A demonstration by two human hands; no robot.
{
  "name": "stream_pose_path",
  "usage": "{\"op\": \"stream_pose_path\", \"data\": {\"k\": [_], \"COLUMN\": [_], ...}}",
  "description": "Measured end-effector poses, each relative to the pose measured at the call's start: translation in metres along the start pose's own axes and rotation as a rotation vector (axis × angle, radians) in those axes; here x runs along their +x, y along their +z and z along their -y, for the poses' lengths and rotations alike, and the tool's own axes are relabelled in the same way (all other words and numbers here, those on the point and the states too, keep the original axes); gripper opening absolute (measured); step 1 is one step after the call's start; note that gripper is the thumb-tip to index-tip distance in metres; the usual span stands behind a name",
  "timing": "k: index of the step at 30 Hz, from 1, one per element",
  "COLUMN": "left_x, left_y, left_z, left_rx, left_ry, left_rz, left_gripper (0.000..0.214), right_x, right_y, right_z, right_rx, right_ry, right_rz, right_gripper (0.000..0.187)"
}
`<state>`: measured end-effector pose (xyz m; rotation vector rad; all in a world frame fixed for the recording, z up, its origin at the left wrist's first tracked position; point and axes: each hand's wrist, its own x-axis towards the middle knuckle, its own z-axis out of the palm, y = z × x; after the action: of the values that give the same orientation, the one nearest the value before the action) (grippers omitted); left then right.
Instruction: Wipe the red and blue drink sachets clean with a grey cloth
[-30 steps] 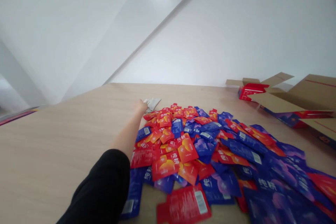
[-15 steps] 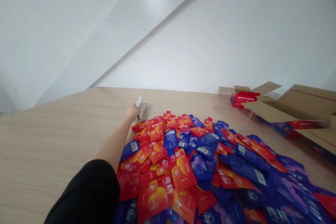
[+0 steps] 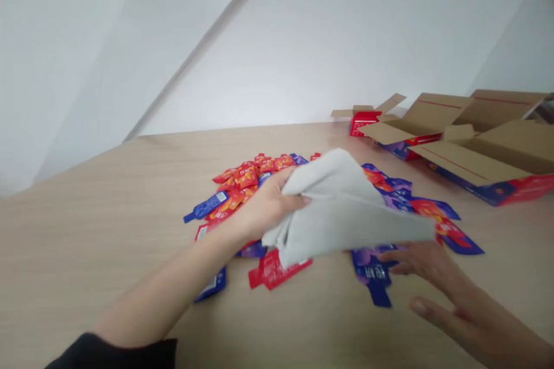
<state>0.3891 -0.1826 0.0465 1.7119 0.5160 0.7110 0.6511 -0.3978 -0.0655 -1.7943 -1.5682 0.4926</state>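
My left hand (image 3: pixel 274 202) pinches a light grey cloth (image 3: pixel 337 207) by its left side, thumb on top. The cloth hangs spread in the air over a pile of red and blue snack pouches (image 3: pixel 246 179) and hides the middle of it. At the cloth's lower right corner is my right hand (image 3: pixel 437 277), its fingers and thumb apart; whether it touches the cloth I cannot tell. A blue pouch (image 3: pixel 372 271) lies on the table close to the right fingers. Below the cloth lies a red pouch (image 3: pixel 277 271).
Open cardboard boxes (image 3: pixel 485 164) with raised flaps stand along the right side of the wooden table (image 3: pixel 108 207). A smaller red box (image 3: pixel 361 123) stands further back. Behind the table's far edge rises a white wall (image 3: pixel 303 69).
My left hand has come back from the pile's far left edge, bringing the cloth over the pouches. My right hand has entered at the lower right. The view has shifted, showing more boxes.
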Motion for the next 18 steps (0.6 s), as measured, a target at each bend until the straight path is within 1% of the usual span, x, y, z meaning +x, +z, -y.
{"op": "stream_pose_path", "data": {"k": [1, 2, 3, 4, 5, 6, 7, 8, 9, 10, 11, 12, 14, 16, 18], "left_x": [-0.019, -0.037, -0.053, -0.067, -0.079, -0.090, -0.099, -0.107, -0.114, -0.119, -0.123, -0.127, -0.132, -0.134, -0.134], "left_y": [0.020, 0.036, 0.048, 0.056, 0.062, 0.065, 0.066, 0.067, 0.066, 0.066, 0.066, 0.065, 0.064, 0.059, 0.049], "left_z": [0.002, 0.005, 0.009, 0.016, 0.024, 0.033, 0.045, 0.056, 0.068, 0.079, 0.089, 0.096, 0.103, 0.101, 0.096], "left_rx": [-0.058, -0.105, -0.131, -0.114, -0.066, 0.010, 0.100, 0.178, 0.258, 0.345, 0.433, 0.504, 0.586, 0.625, 0.726], "left_ry": [-0.031, -0.053, -0.083, -0.113, -0.136, -0.152, -0.157, -0.153, -0.153, -0.154, -0.149, -0.148, -0.139, -0.120, -0.081], "left_rz": [0.037, 0.066, 0.101, 0.126, 0.144, 0.155, 0.156, 0.148, 0.136, 0.134, 0.128, 0.118, 0.090, 0.052, -0.007], "left_gripper": [0.031, 0.028, 0.026, 0.024, 0.023, 0.023, 0.025, 0.027, 0.030, 0.033, 0.035, 0.036, 0.035, 0.031, 0.032], "right_x": [-0.008, -0.018, -0.028, -0.037, -0.045, -0.052, -0.055, -0.055, -0.052, -0.047, -0.042, -0.036, -0.027, -0.025, -0.026], "right_y": [0.003, 0.007, 0.011, 0.017, 0.024, 0.033, 0.043, 0.054, 0.065, 0.076, 0.086, 0.095, 0.107, 0.110, 0.100], "right_z": [0.012, 0.022, 0.031, 0.038, 0.043, 0.046, 0.047, 0.047, 0.045, 0.043, 0.040, 0.038, 0.033, 0.028, 0.019], "right_rx": [0.036, 0.081, 0.129, 0.180, 0.233, 0.283, 0.327, 0.366, 0.396, 0.404, 0.380, 0.334, 0.232, 0.148, 0.066], "right_ry": [-0.002, -0.002, 0.013, 0.043, 0.094, 0.162, 0.237, 0.308, 0.362, 0.385, 0.378, 0.346, 0.253, 0.168, 0.108], "right_rz": [0.051, 0.078, 0.081, 0.056, 0.019, -0.013, -0.020, 0.008, 0.055, 0.105, 0.134, 0.124, 0.046, -0.013, -0.047], "right_gripper": [0.060, 0.069, 0.077, 0.085, 0.089, 0.086, 0.081, 0.074, 0.069, 0.065, 0.063, 0.061, 0.061, 0.068, 0.082]}}
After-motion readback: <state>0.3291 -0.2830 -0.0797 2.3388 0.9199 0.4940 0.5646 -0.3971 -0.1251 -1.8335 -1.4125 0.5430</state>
